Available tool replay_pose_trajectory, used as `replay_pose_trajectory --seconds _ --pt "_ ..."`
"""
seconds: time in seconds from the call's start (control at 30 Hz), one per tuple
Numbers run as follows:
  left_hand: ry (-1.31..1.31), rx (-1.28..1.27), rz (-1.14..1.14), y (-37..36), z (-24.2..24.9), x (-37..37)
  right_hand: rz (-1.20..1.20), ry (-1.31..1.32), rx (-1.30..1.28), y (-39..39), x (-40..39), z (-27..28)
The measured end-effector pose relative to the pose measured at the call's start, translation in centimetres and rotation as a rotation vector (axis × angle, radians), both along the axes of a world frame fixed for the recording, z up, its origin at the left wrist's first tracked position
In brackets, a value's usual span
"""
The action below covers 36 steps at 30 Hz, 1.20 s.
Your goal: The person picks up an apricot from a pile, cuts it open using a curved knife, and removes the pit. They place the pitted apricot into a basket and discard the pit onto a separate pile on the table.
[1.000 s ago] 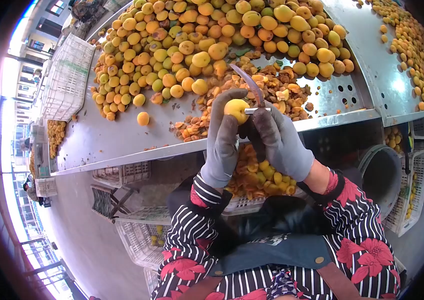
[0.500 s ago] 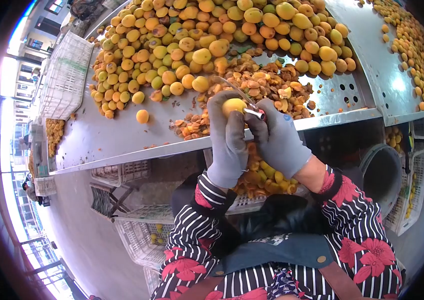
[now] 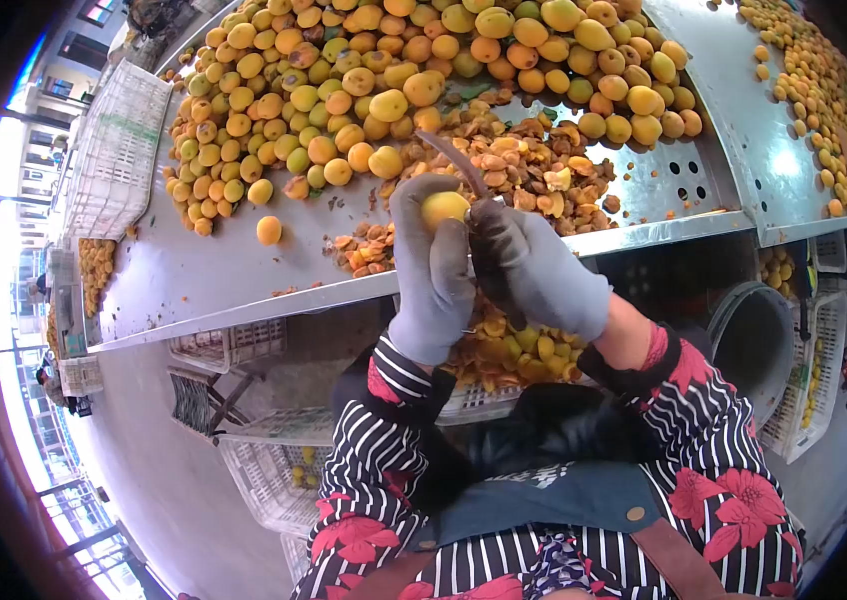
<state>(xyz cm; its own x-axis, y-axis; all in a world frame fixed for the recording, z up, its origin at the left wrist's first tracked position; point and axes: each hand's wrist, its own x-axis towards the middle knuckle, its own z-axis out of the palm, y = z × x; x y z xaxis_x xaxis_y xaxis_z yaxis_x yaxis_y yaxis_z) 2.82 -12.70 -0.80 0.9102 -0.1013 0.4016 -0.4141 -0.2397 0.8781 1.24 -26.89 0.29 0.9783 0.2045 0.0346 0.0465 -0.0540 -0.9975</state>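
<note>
Gloved in grey, my left hand curls round a yellow apricot just above the metal table's front edge. My right hand, in a matching glove, is closed on a knife. Its narrow curved blade points up and to the left, past the apricot, while the handle is mostly covered by the fingers. Both hands are close together, near the fruit. Behind them lies a heap of apricot pits and torn pieces. Whole apricots are piled further back.
The metal table spans the front, its raised lip before me. Below the hands is a crate of apricot halves. A grey bucket stands right, a folding stool left. A white crate sits at the table's left end.
The knife has swung upward, and more of its blade shows above the apricot. My right hand has turned and lies slightly lower. The left still holds the apricot.
</note>
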Motion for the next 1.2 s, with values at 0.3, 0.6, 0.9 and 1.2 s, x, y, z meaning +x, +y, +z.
replay_pose_trajectory --seconds 0.3,0.6,0.9,1.2 --pt "0.367 -0.961 -0.277 0.0 -1.2 0.3 -0.003 0.240 0.163 0.1 -0.7 1.8" --pt "0.536 -1.046 -0.216 0.1 -1.3 0.2 -0.089 -0.070 -0.314 1.1 -1.2 -0.6" --pt "0.435 -0.681 -0.039 -1.0 -0.2 -0.4 -0.081 -0.087 -0.445 1.1 -1.2 -1.1" --pt "0.403 -0.661 -0.120 -0.5 0.0 -0.3 -0.005 -0.015 -0.363 0.9 -1.2 -0.4"
